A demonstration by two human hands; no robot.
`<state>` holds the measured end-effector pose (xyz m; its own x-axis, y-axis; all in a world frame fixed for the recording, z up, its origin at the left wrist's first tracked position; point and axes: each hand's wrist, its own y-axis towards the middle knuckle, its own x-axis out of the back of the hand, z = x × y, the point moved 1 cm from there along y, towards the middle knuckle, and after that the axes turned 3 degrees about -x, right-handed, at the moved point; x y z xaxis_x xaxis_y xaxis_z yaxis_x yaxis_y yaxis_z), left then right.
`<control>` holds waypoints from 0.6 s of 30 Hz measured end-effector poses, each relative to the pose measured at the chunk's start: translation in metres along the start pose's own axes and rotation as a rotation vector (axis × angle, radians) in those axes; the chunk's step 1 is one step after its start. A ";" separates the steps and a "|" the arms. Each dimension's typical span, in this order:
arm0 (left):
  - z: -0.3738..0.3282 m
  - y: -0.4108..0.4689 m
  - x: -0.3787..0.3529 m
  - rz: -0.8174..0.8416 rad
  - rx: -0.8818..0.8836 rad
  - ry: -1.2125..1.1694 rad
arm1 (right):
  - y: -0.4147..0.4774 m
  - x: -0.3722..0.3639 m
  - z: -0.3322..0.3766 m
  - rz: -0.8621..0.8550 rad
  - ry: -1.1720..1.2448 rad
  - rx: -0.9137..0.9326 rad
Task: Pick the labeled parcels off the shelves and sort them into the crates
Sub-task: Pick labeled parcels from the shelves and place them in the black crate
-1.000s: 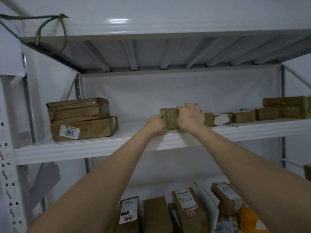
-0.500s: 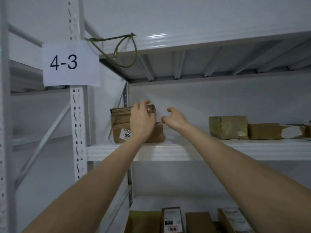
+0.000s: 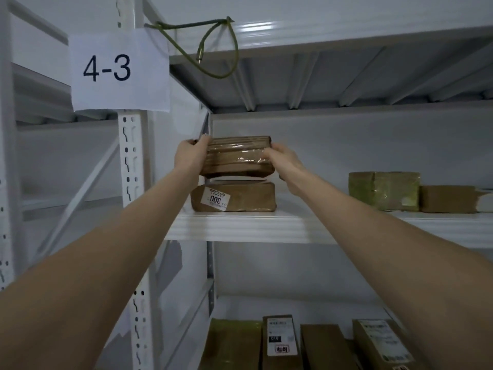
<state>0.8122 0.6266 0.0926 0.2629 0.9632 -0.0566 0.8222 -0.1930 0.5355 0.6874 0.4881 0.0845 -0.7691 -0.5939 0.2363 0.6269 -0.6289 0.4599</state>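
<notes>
White metal shelf (image 3: 253, 227), grey wall (image 3: 360, 145); hands (image 3: 190, 157) (image 3: 284, 160) grip the top parcel (image 3: 237, 156).

- The upper parcel (image 3: 236, 156) is held between the left grip (image 3: 190, 158) and right grip (image 3: 284, 161), just above the lower parcel (image 3: 234, 198).
- The lower parcel is set at the left end of the shelf (image 3: 240, 227).
- Well to its right, two more parcels (image 3: 384, 190) are placed.

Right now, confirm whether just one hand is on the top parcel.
No, the left hand and right hand both grip the top parcel.
</notes>
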 end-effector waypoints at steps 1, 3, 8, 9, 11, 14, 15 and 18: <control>-0.006 -0.005 -0.002 -0.012 -0.017 -0.026 | -0.004 0.006 0.002 -0.016 0.038 0.002; -0.016 -0.020 -0.006 -0.031 -0.030 -0.064 | -0.015 0.020 0.004 -0.035 0.110 -0.007; -0.029 -0.073 -0.023 -0.118 -0.008 -0.118 | -0.058 0.062 0.000 -0.062 0.249 -0.113; -0.031 -0.086 -0.027 -0.129 0.008 -0.130 | -0.068 0.071 -0.002 -0.071 0.290 -0.137; -0.035 -0.111 -0.034 -0.132 0.033 -0.153 | -0.090 0.087 -0.008 -0.094 0.379 -0.191; -0.037 -0.149 -0.041 -0.128 0.065 -0.155 | -0.119 0.108 -0.024 -0.135 0.424 -0.270; -0.036 -0.162 -0.042 -0.132 0.077 -0.149 | -0.128 0.115 -0.031 -0.143 0.431 -0.291; -0.033 -0.202 -0.045 -0.134 0.101 -0.133 | -0.160 0.131 -0.051 -0.159 0.468 -0.332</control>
<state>0.6172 0.6281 0.0151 0.2071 0.9494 -0.2360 0.8987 -0.0893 0.4293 0.4922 0.4854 -0.0016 -0.7675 -0.5900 -0.2509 0.5717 -0.8069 0.1487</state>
